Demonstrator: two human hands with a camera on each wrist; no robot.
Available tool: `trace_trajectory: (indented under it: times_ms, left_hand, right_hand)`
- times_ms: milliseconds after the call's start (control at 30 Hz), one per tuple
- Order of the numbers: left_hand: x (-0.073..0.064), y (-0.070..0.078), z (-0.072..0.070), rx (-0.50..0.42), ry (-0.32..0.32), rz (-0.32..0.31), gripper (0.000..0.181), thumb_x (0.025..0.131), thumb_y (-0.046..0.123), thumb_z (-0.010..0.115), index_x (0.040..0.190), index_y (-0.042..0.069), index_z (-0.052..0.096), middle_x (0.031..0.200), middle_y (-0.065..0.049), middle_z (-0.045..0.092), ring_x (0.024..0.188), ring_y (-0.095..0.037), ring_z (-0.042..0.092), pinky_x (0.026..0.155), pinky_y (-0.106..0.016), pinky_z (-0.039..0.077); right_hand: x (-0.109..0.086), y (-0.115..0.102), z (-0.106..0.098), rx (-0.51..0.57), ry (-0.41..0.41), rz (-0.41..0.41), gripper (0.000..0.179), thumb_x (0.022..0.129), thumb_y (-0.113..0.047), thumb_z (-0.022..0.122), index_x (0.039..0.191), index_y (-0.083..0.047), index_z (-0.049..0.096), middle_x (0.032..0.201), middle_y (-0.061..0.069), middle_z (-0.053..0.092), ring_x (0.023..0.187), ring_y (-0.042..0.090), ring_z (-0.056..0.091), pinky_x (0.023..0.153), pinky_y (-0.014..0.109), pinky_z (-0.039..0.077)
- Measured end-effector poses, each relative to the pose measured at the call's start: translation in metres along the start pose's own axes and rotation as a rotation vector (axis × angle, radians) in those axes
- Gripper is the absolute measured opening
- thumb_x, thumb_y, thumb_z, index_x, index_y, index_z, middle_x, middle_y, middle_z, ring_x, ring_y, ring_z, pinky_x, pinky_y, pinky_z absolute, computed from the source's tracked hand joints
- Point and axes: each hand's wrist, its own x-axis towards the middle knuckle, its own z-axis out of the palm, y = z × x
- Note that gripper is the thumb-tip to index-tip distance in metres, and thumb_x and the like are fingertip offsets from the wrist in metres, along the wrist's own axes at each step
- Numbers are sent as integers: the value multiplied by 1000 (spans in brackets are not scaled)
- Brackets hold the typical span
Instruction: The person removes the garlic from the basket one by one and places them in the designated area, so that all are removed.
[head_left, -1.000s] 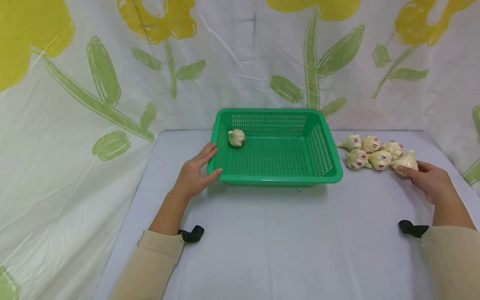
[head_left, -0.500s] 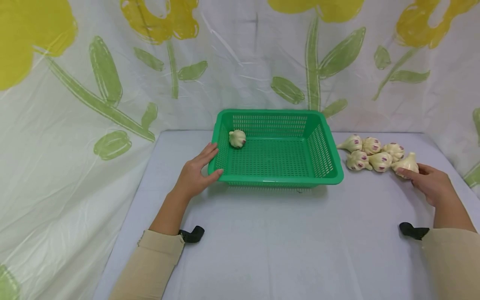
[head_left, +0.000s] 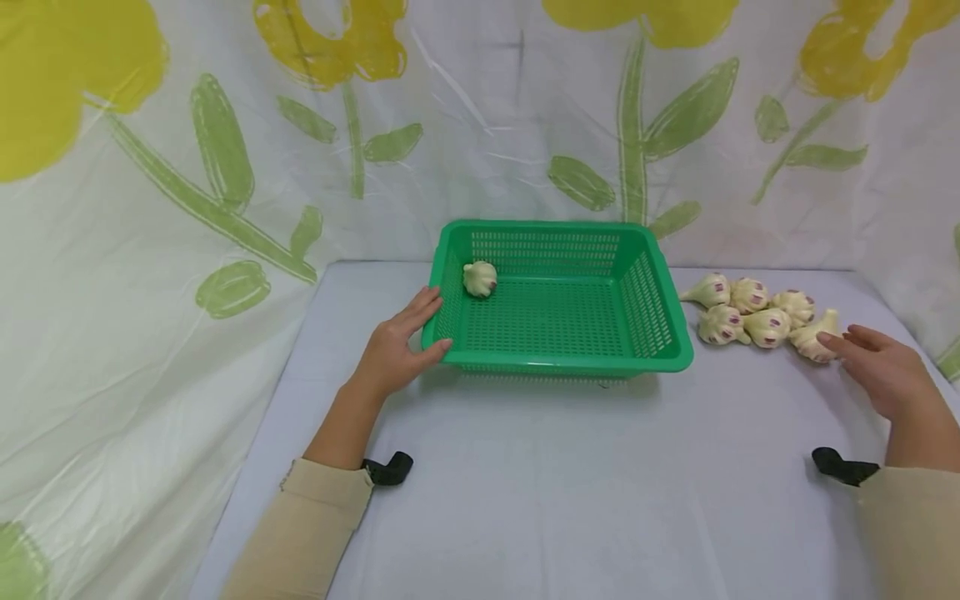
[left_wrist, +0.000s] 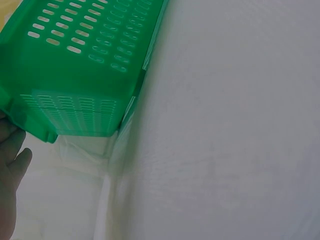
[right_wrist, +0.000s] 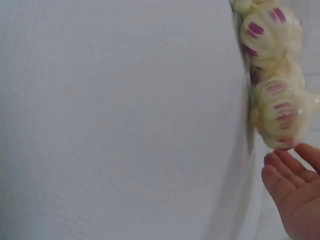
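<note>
A green slotted plastic basket [head_left: 555, 365] stands toward the back of the table, with one garlic bulb [head_left: 480, 279] inside at its left end. My left hand [head_left: 397, 346] rests on the basket's left rim, fingers fairly straight and thumb at the front corner. To the right of the basket, several white garlic bulbs [head_left: 767, 328] with purple marks lie clustered in two rows. The rightmost garlic bulb [head_left: 813, 342] sits with its stem up. Beside it is my right hand [head_left: 885, 367], fingers loosely extended; in the right wrist view the fingertips [right_wrist: 271, 161] are right at the bulb.
A white cloth covers the table [head_left: 555, 483]. Behind it hangs a white curtain [head_left: 480, 142] with yellow flowers and green leaves, also running down the left side. Black straps with small cameras [head_left: 390, 469] sit on both wrists.
My right hand has let go of the rightmost garlic bulb and drawn slightly right, its fingers loosening. The left hand keeps its place on the basket rim.
</note>
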Motion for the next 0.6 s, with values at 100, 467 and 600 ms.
trace_trajectory:
  times_ms: [100, 467, 600]
  left_hand:
    - [-1, 0, 0, -1, 2, -2, 66, 89, 30, 71, 146, 8, 48, 156, -1, 40, 146, -18, 34, 113, -48, 38]
    - [-2, -1, 1, 16, -1, 0, 65, 89, 30, 71, 146, 9, 48, 156, -1, 41, 146, -18, 34, 112, -48, 39]
    - [-1, -1, 1, 14, -1, 0, 65, 89, 31, 71, 146, 9, 48, 156, -1, 41, 146, -18, 34, 112, -48, 39]
  right_hand:
    - [-9, -12, -4, 11, 72, -12, 116, 83, -75, 52, 156, -8, -9, 162, 18, -12, 147, 49, -4, 112, 70, 12]
    - [-39, -102, -3, 71, 291, -223, 91, 88, -64, 54, 158, -33, 5, 165, -6, 12, 153, 23, 13, 121, 48, 15]
    - [-53, -143, 5, 73, 295, -345, 85, 89, -55, 61, 157, -36, 15, 162, -13, 23, 150, 13, 22, 121, 44, 18]
